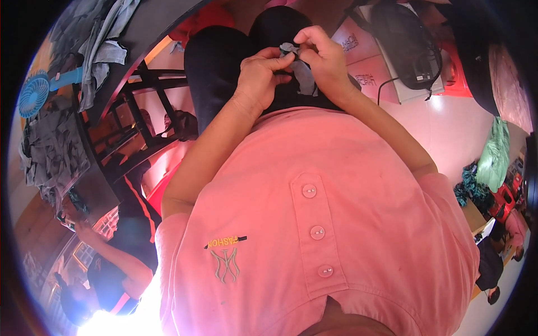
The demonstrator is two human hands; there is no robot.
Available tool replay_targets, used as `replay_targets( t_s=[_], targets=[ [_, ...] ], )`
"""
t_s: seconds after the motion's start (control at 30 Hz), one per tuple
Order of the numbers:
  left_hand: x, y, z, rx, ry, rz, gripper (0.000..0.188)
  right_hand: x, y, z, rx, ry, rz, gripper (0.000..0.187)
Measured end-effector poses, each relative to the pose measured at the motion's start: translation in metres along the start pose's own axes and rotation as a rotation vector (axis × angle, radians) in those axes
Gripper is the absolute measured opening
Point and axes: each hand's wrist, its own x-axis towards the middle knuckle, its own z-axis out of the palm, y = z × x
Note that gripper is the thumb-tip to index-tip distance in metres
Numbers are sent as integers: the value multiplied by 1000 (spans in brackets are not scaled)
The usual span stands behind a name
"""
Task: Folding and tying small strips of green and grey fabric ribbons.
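Note:
Above my lap, a small piece of grey cloth (304, 77) is bunched between my two hands, and a loose part of it hangs down toward my shirt. My left hand (260, 75) is closed, pinching the cloth's bunched upper end between thumb and fingers. Close beside it, my right hand (327, 61) is also closed, its bent fingers and thumb gripping the cloth at its right side. The right index finger is curled near the cloth's top edge. Behind the hands are my dark trousers (216, 61).
Left stands a dark table (120, 73) with piled grey cloth pieces (53, 148) and a blue handheld fan (35, 96). Black metal framing (148, 101) is beside my legs. A black bag (406, 47) lies on cartons (367, 73) at right. Another person (120, 269) works at lower left.

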Motion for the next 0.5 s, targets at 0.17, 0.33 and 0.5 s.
replay_targets(
  t_s=[0.17, 0.33, 0.5],
  targets=[
    [4, 0, -7, -218, -190, -105, 18, -11, -22, 7, -46, -8, 184, 14],
    [-5, 1, -20, -424, -507, -266, 14, -12, -31, 2, -295, -107, 43, 13],
    [-19, 7, -21, -451, -667, -358, 16, -10, -21, -1, -527, -85, -342, 14]
  ],
)
